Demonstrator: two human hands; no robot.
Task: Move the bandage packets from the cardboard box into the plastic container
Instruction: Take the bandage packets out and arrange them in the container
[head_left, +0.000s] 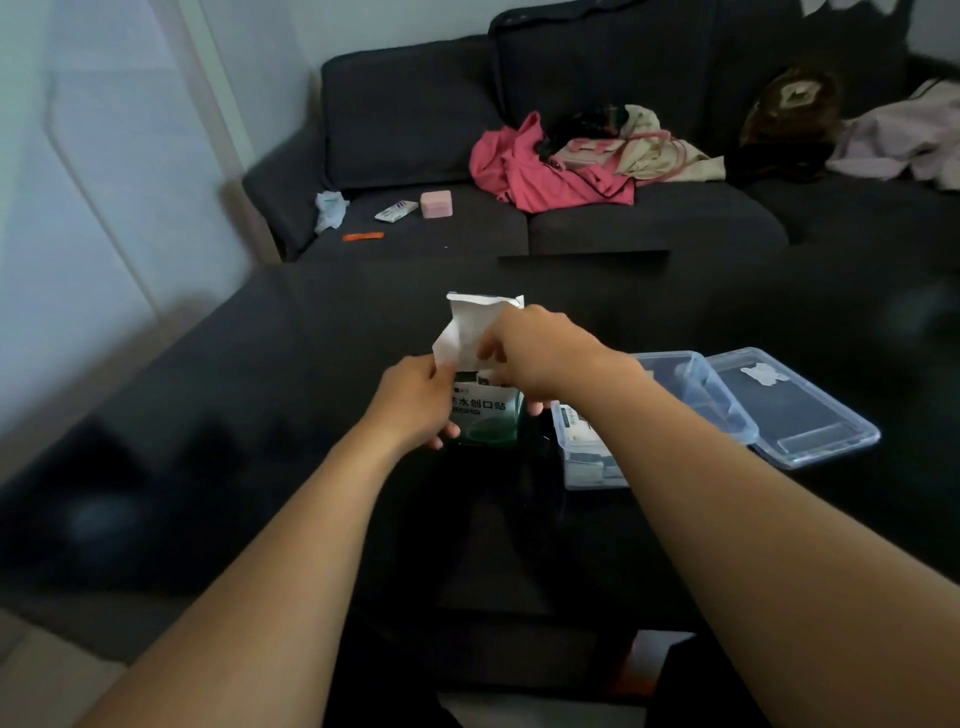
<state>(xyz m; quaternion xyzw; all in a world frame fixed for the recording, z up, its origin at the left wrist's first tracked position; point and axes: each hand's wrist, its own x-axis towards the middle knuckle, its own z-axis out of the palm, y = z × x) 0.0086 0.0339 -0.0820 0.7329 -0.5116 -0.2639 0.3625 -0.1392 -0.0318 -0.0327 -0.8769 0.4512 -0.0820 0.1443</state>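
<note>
Setting: dark sofa (415, 130) behind a black glossy table (260, 467); pink garment (524, 171) and loose clothes lay on the cushions, a pink case (436, 203) near the left end.
Cardboard box: green-and-white cardboard box (485, 415) stood upright at table centre, white top flap (480, 322) raised and open.
Left hand: left hand (415, 400) gripped the box's left side, fingers curled round it, thumb up by the flap edge.
Right hand: right hand (535, 353) was over the box mouth, fingertips curled down into the opening; it seemed to pinch something white, but whether that was a packet or the flap could not be told (view blurred).
Bandage packets: bandage packets (582, 434) already lay in the near end of the container; those left in the box were hidden.
Plastic container: clear plastic container (691, 384) sat just right of the box, lid off; its lid (795, 415) lay flat beside it, further right.
Handling, box: judged light, thin card, easily crushed or tipped (hold low on the side walls, as the left hand did).
Handling, packets: judged very light, thin, flexible paper, a bit slick; best pinched by the top edges, several at once.
Risk: box could lift with the packets if not held down.
</note>
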